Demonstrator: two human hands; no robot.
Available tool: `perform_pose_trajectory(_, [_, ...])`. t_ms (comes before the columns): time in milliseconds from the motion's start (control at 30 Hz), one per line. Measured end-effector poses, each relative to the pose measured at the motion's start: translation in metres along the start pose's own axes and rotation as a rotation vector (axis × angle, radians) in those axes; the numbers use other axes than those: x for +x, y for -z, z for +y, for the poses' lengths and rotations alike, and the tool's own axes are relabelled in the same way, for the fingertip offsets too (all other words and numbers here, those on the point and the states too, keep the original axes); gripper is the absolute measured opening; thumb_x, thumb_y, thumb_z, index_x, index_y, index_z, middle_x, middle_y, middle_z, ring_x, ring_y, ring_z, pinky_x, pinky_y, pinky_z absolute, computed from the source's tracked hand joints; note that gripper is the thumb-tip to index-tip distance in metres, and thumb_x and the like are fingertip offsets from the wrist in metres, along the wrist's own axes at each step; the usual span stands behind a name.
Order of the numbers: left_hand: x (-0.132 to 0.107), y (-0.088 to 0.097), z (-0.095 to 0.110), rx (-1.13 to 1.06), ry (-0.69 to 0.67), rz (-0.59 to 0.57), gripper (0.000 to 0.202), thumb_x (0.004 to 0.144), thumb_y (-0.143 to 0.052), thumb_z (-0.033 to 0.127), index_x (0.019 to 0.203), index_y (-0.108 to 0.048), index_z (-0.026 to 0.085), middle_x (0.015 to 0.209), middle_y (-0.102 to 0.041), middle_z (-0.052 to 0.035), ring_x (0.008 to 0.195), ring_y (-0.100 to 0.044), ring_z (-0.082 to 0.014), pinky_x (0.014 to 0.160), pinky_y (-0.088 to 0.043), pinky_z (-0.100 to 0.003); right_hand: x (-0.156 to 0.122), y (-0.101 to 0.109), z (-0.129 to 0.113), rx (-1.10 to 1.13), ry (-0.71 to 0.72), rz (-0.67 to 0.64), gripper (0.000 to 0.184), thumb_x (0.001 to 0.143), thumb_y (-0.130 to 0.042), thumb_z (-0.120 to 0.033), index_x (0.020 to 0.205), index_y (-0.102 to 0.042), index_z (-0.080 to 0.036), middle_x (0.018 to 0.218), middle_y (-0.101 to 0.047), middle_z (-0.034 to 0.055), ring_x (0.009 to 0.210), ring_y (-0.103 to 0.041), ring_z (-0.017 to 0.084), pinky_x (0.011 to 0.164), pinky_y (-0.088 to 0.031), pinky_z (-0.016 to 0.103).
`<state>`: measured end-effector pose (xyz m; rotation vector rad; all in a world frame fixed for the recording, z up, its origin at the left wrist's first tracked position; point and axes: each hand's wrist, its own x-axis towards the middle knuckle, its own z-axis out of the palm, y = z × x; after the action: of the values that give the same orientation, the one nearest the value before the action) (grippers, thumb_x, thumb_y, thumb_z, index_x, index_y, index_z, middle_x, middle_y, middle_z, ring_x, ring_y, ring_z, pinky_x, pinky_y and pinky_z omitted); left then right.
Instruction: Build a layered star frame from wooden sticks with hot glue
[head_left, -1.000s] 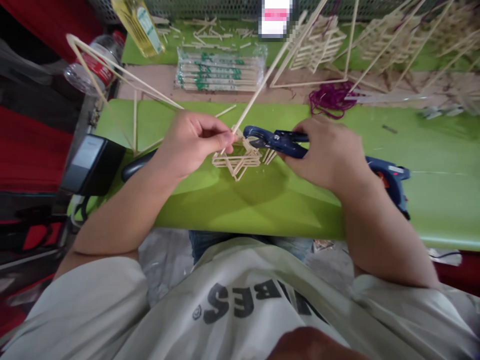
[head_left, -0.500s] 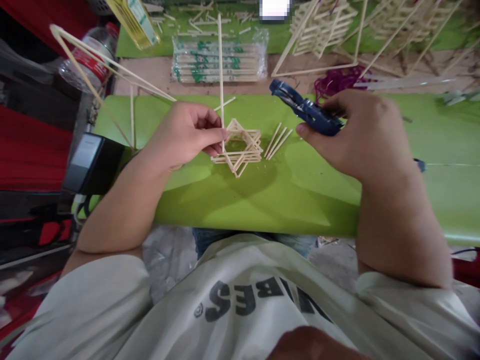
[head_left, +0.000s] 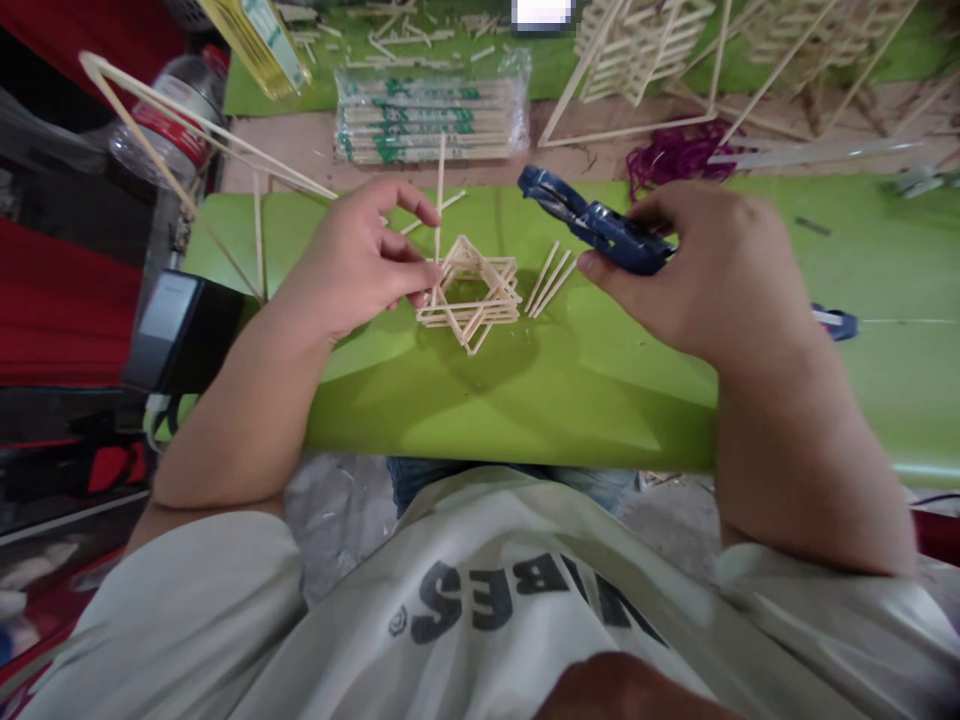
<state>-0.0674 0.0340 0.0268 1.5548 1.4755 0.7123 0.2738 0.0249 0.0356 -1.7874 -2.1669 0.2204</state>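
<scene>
My left hand (head_left: 379, 250) is at the left side of a small star-shaped frame (head_left: 469, 315) of stacked wooden sticks on the green table. Its thumb and a curled finger pinch a thin wooden stick (head_left: 441, 175) that stands nearly upright beside the frame, while the index finger is lifted away. My right hand (head_left: 697, 260) grips a dark blue hand tool (head_left: 619, 238) above the table, its narrow end pointing left. The tool's exact kind is not clear. Several short cut sticks (head_left: 551, 280) lie between the frame and my right hand.
A plastic-wrapped pack of sticks (head_left: 431, 118) lies behind the frame. Bigger stick structures (head_left: 645, 50) and purple cord (head_left: 667, 160) are at the back right. To the left are a black box (head_left: 184, 330), a tall stick frame (head_left: 142, 140) and a bottle (head_left: 176, 120).
The upright stick's top is much lower than before. My left index finger has lifted off it and opened outward. My right hand with the blue tool has shifted slightly left.
</scene>
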Motion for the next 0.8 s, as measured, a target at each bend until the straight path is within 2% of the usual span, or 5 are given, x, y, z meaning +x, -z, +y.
perform_pose_trajectory(67, [-0.001,0.000,-0.002,0.017,-0.059,-0.001,0.035,0.090,-0.102,0.026,0.111,-0.075,0.023,0.072,-0.077,0.0043,0.063,-0.073,-0.0156,0.058,-0.051,-0.032,-0.001,0.000,0.000,0.003,0.001,-0.002,0.043,0.099,-0.077,-0.059,0.129,-0.083,-0.029,0.128,-0.087,0.0149,0.123,-0.082,0.046,0.108,-0.067,0.065])
perform_pose_trajectory(167, [-0.003,0.001,-0.005,0.059,-0.084,0.022,0.043,0.092,-0.101,0.030,0.122,-0.070,0.021,0.081,-0.081,0.0034,0.070,-0.077,-0.0156,0.065,-0.057,-0.031,0.000,0.000,-0.001,0.002,0.003,0.001,0.046,0.099,-0.078,-0.058,0.131,-0.084,-0.025,0.128,-0.087,0.0170,0.122,-0.082,0.045,0.108,-0.067,0.061])
perform_pose_trajectory(367, [-0.006,-0.003,-0.012,0.135,-0.107,0.018,0.048,0.092,-0.096,0.020,0.134,-0.073,0.022,0.082,-0.082,0.0022,0.067,-0.075,-0.0154,0.062,-0.053,-0.030,0.001,-0.001,-0.005,-0.008,0.001,-0.003,0.050,0.097,-0.082,-0.053,0.129,-0.085,-0.014,0.123,-0.088,0.0192,0.120,-0.084,0.045,0.104,-0.066,0.056])
perform_pose_trajectory(533, [-0.006,-0.009,-0.019,0.174,-0.192,0.035,0.020,0.097,-0.090,0.033,0.115,-0.087,0.024,0.089,-0.084,-0.0042,0.076,-0.078,-0.0205,0.065,-0.056,-0.033,0.001,-0.001,-0.006,-0.002,-0.005,-0.021,0.050,0.094,-0.085,-0.051,0.129,-0.086,-0.015,0.123,-0.088,0.0199,0.119,-0.085,0.049,0.103,-0.067,0.059])
perform_pose_trajectory(800, [-0.014,-0.014,0.000,0.370,-0.171,0.025,0.014,0.096,-0.086,0.036,0.100,-0.091,0.023,0.091,-0.087,-0.0038,0.081,-0.076,-0.0214,0.082,-0.063,-0.036,0.003,-0.002,-0.005,-0.001,0.013,-0.035,0.048,0.093,-0.087,-0.051,0.126,-0.086,-0.016,0.122,-0.090,0.0192,0.115,-0.085,0.048,0.098,-0.067,0.059])
